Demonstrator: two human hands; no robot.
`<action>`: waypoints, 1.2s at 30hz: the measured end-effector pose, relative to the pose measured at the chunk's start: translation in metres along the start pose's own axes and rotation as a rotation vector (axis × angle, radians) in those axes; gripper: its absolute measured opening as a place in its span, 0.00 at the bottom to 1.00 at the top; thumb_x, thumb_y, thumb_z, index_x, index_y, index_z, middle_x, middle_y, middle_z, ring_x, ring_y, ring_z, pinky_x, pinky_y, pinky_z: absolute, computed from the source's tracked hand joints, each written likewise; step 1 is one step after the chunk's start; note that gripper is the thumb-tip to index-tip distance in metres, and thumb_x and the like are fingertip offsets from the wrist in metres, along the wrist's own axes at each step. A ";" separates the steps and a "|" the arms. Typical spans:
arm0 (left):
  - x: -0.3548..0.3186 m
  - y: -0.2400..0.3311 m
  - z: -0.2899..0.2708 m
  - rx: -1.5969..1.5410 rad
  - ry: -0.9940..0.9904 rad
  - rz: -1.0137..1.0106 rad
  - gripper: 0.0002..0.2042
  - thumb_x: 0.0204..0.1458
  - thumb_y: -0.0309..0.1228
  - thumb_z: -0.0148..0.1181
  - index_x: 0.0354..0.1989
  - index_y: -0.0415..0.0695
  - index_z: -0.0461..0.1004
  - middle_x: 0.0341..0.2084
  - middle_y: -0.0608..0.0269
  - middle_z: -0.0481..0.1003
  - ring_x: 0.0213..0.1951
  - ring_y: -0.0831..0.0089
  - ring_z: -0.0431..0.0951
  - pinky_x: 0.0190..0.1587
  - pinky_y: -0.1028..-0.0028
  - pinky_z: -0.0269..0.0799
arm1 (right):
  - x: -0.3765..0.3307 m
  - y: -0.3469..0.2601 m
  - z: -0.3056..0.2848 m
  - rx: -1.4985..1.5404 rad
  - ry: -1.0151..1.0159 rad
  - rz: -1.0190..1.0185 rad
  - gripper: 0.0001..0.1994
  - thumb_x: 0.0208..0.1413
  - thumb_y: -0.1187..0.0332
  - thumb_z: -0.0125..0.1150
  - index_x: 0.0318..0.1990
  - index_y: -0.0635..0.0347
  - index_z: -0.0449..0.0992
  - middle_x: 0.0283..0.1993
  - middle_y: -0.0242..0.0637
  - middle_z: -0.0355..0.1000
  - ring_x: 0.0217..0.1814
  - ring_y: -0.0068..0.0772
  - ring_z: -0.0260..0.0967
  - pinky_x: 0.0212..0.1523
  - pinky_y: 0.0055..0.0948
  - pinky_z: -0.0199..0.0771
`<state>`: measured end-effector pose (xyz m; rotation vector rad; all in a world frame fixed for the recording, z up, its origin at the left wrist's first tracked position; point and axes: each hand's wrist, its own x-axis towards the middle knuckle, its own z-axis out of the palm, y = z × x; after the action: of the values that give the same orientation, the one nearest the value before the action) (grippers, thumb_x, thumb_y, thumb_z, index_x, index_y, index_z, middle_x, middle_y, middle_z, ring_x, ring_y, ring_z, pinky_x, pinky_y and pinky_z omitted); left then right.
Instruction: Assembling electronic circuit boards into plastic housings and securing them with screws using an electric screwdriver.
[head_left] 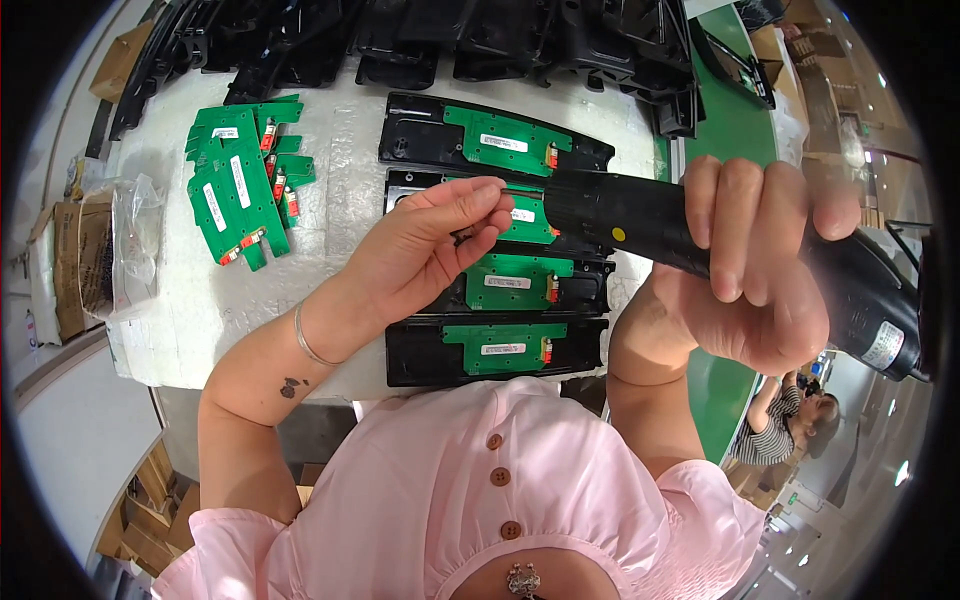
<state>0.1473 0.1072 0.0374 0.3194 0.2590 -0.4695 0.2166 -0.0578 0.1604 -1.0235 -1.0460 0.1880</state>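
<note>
Two-handed, holds a black power screwdriver [640,218] across the right edge of the counter [340,125]: clamps its body in the right grip [755,275], pinches its bit [524,194] in the left grip [435,225], above black panels [420,352] bearing green circuit boards [488,334].

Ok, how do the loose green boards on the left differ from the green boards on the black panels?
The loose boards overlap in a pile, while the panel boards lie one to each black panel. The loose boards sit at mixed angles; the panel boards line up crosswise in a column. Both kinds are green with white labels and small red parts.
</note>
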 end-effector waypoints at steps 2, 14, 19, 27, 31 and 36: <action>0.000 -0.001 0.000 -0.029 -0.016 0.004 0.07 0.51 0.30 0.53 0.36 0.41 0.70 0.30 0.66 0.73 0.34 0.82 0.74 0.37 0.86 0.72 | -0.002 0.002 0.004 -0.007 0.021 -0.021 0.23 0.32 0.82 0.48 0.42 0.53 0.61 0.22 0.19 0.59 0.20 0.13 0.57 0.29 0.18 0.53; -0.002 -0.006 0.005 0.024 -0.081 -0.089 0.14 0.53 0.38 0.50 0.36 0.38 0.69 0.31 0.62 0.72 0.35 0.78 0.73 0.38 0.83 0.72 | -0.009 0.012 0.015 0.008 0.119 -0.086 0.15 0.40 0.73 0.50 0.41 0.56 0.63 0.17 0.21 0.58 0.17 0.16 0.56 0.23 0.19 0.55; -0.005 -0.014 0.010 -0.044 0.032 -0.260 0.20 0.58 0.35 0.39 0.51 0.29 0.59 0.47 0.44 0.64 0.49 0.59 0.68 0.50 0.73 0.68 | -0.009 0.054 -0.029 -0.191 0.510 -0.032 0.11 0.40 0.81 0.49 0.35 0.66 0.61 0.17 0.34 0.60 0.13 0.24 0.55 0.17 0.24 0.59; -0.001 -0.012 0.007 0.141 -0.005 -0.166 0.11 0.56 0.29 0.43 0.43 0.35 0.66 0.34 0.54 0.72 0.38 0.68 0.75 0.40 0.79 0.73 | -0.013 0.060 -0.051 -0.230 0.612 0.024 0.09 0.37 0.82 0.49 0.31 0.69 0.63 0.18 0.35 0.61 0.13 0.25 0.57 0.18 0.24 0.60; 0.000 -0.010 0.000 0.183 -0.021 -0.153 0.08 0.55 0.29 0.47 0.38 0.38 0.68 0.29 0.61 0.72 0.33 0.75 0.75 0.35 0.83 0.74 | -0.014 0.065 -0.050 -0.257 0.550 0.023 0.10 0.37 0.81 0.48 0.33 0.68 0.62 0.16 0.34 0.60 0.13 0.24 0.57 0.18 0.24 0.60; 0.000 -0.008 0.002 0.197 0.033 -0.134 0.07 0.53 0.27 0.50 0.37 0.38 0.69 0.28 0.63 0.73 0.31 0.79 0.75 0.34 0.84 0.74 | -0.013 0.065 -0.048 -0.349 0.528 0.098 0.10 0.39 0.79 0.46 0.33 0.66 0.62 0.17 0.34 0.59 0.15 0.25 0.53 0.22 0.30 0.61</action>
<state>0.1439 0.0998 0.0371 0.5050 0.2683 -0.6244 0.2684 -0.0586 0.0970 -1.3481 -0.5544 -0.1887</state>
